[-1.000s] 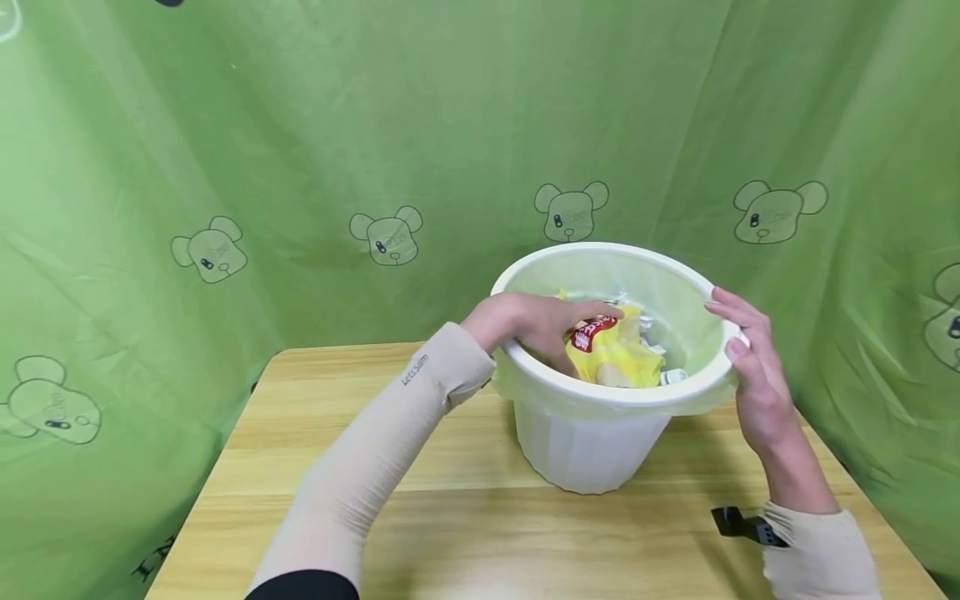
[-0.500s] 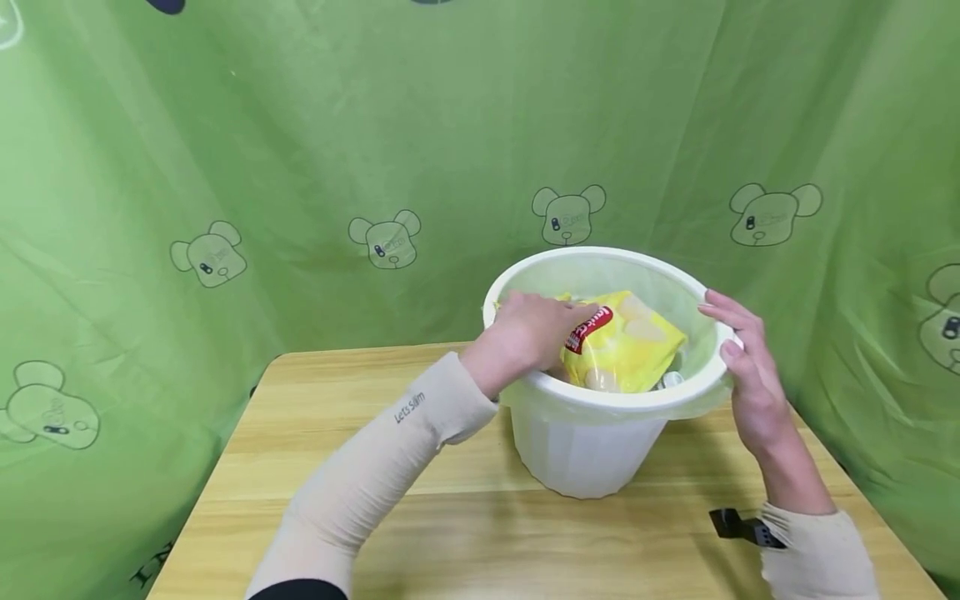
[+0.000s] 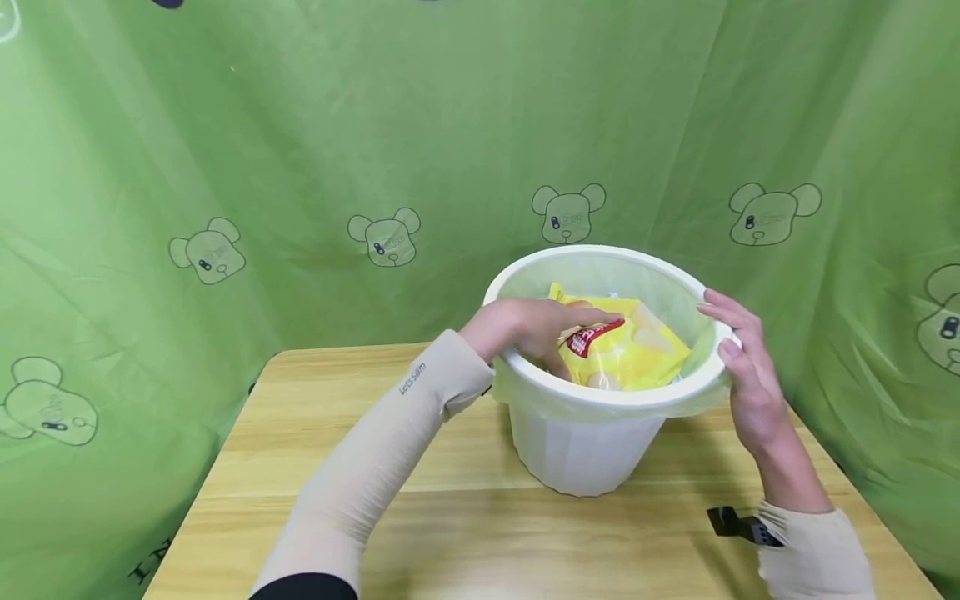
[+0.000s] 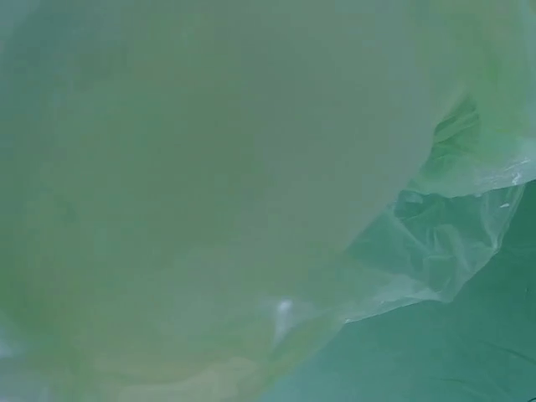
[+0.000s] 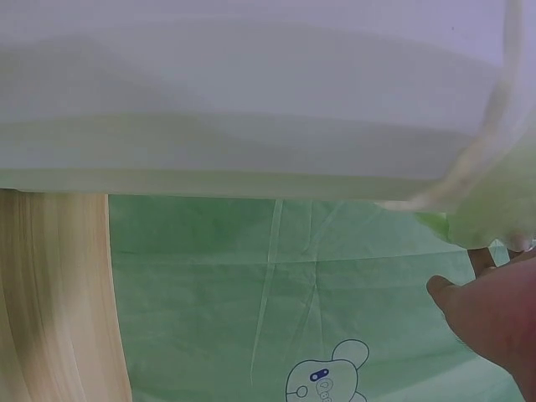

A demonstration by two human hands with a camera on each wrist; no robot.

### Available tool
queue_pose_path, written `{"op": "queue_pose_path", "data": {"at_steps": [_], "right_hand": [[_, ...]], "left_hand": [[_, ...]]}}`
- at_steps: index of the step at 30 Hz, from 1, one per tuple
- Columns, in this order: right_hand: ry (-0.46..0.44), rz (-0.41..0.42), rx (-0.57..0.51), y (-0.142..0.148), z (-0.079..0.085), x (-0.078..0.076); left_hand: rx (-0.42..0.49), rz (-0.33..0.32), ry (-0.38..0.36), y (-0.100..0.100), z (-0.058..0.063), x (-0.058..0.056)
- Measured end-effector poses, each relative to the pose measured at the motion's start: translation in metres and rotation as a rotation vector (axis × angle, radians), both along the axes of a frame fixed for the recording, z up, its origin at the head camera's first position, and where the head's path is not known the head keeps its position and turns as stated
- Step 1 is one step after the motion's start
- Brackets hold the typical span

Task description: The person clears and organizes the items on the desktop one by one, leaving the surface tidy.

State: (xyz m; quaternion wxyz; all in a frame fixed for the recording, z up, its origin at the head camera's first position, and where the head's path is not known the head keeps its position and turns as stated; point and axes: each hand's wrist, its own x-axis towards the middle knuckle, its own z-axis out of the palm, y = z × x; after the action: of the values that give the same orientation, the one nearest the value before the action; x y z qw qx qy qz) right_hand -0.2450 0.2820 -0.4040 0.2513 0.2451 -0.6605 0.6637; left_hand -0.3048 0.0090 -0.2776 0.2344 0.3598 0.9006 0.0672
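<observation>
A white trash bin (image 3: 585,450) stands on the wooden table, with a pale green plastic liner (image 3: 517,392) folded over its rim. My left hand (image 3: 534,325) reaches over the near-left rim into it. The fingers and thumb hold a yellow snack bag (image 3: 648,354) with a red label, one finger lying along its top. Blurred liner plastic (image 4: 452,247) fills most of the left wrist view and hides the hand there. At the right side, my right hand (image 3: 753,375) grips the rim. In the right wrist view, the bin's wall (image 5: 251,92) spans the top, and that hand (image 5: 498,314) is at the right edge.
The light wooden table (image 3: 300,417) extends left and in front of the bin. A green curtain (image 3: 450,125) printed with bear heads hangs behind and on both sides. A black strap (image 3: 738,527) sticks out from the right sleeve.
The snack bag rose and spread out inside the bin, covering the white wrappers seen earlier, then settled slightly lower. My left hand shifted with it; my right hand has stayed on the rim.
</observation>
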Motion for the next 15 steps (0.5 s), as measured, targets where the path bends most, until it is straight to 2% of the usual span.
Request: {"op": "queue_pose_path", "data": {"at_steps": [3,7,15], "right_hand": [[-0.007,-0.006,0.003,0.0,0.0,0.0],[-0.012,-0.01,0.006,-0.001,0.0,0.0],[-0.015,0.0,-0.015,-0.001,0.001,0.0]], "left_hand": [[0.003,-0.042,-0.041,0.001,-0.001,-0.005],[0.009,-0.105,-0.055,0.003,-0.003,-0.01],[0.017,-0.154,-0.074,0.004,-0.003,-0.015]]}}
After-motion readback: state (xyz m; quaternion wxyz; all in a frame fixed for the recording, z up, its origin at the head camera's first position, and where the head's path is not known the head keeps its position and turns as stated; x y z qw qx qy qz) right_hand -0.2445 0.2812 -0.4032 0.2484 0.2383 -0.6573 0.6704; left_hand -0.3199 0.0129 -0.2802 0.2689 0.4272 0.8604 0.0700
